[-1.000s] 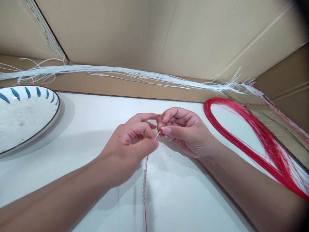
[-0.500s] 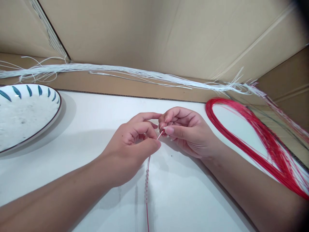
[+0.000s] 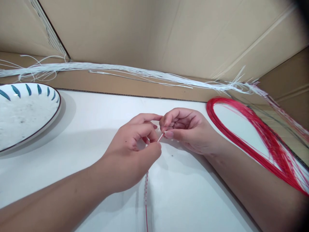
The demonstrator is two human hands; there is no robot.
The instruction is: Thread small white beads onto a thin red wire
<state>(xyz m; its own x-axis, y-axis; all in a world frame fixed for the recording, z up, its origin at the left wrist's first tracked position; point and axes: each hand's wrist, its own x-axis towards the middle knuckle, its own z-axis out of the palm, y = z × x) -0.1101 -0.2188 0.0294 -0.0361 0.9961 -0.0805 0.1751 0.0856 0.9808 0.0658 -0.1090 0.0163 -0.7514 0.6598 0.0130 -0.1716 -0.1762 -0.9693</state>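
Between my hands runs a thin cord (image 3: 160,137), whitish where it shows between the fingertips. My left hand (image 3: 137,148) pinches it between thumb and index finger. On the upper end, my right hand (image 3: 185,129) has its thumb and index finger closed; a spot of red shows at that pinch. Below my left hand the red cord hangs toward me, with a row of small clear beads (image 3: 146,188) threaded on it. Whatever tiny piece may sit inside the right fingertips is hidden.
At the left is a white plate (image 3: 29,119) with blue leaf marks, holding small clear bits. A looped bundle of red cords (image 3: 229,140) lies right. White cords (image 3: 116,67) and a long needle (image 3: 106,74) rest on the cardboard ledge behind. One tiny bead (image 3: 172,156) lies on the white table.
My left hand has shifted slightly down and closer to the beaded stretch, covering more of the cord above it. The right hand keeps its pinch at nearly the same place.
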